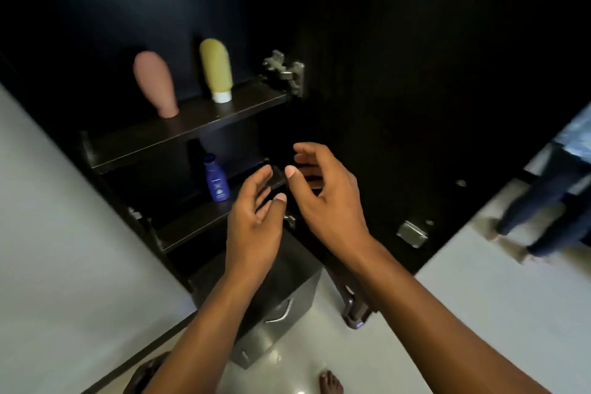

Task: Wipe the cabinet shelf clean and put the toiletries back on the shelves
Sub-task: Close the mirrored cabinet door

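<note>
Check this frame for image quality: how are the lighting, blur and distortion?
Head view: cabinet interior very dark, upper area nearly black; pink bottle and yellow bottle motion-blurred, blue lotion bottle sharper; both hands, left hand and right hand, well lit; glare on the floor; wide-angle lens bends the shelf edges.

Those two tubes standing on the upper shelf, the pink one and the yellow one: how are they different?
The pink tube has a cap of its own pink colour; the yellow tube has a white one. The pink tube stands left, nearer the shelf's front edge; the yellow tube stands right, further back. Both stand cap-down on the upper shelf, apart, and neither hand touches them.
</note>
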`<state>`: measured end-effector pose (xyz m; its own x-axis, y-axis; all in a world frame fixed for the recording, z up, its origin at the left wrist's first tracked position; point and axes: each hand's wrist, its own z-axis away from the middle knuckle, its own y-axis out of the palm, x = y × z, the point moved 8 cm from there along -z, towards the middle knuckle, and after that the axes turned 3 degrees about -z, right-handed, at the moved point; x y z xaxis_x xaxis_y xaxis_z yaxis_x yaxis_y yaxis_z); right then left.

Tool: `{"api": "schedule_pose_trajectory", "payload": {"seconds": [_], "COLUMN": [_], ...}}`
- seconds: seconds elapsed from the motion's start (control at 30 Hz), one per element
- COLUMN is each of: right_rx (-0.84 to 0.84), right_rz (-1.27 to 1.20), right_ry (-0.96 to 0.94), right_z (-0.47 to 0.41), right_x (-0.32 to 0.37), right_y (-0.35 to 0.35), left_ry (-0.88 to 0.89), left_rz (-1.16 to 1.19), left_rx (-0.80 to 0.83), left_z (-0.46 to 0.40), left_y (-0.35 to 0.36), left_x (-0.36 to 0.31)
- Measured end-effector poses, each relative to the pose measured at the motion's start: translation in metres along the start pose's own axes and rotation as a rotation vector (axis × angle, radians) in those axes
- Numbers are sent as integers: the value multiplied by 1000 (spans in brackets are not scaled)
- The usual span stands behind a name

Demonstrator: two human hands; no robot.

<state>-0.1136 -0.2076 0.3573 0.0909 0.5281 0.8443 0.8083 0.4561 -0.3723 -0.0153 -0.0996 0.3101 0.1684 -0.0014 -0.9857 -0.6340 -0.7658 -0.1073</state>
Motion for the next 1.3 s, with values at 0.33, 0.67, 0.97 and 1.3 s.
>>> {"api": "schedule_pose_trajectory", "payload": {"seconds": [0.33,0.67,0.97,1.3], "right_rx": [-616,-448,-109,114], "right_rz": [-53,-346,-544,-504], "right_ry": [-194,524,639,347], "right_z": [85,88,87,71], "right_x": [32,-121,-139,-128], "right_y": [-158,-183,-166,-172], "left_ry": [95,126,65,146], "left_rz": [-79,-235,-302,-251], "left_rx": [359,221,62,-71], "left_z": [94,119,128,139], "left_y": [148,209,226,204], "left_x": [-20,-12,-3,-17]}}
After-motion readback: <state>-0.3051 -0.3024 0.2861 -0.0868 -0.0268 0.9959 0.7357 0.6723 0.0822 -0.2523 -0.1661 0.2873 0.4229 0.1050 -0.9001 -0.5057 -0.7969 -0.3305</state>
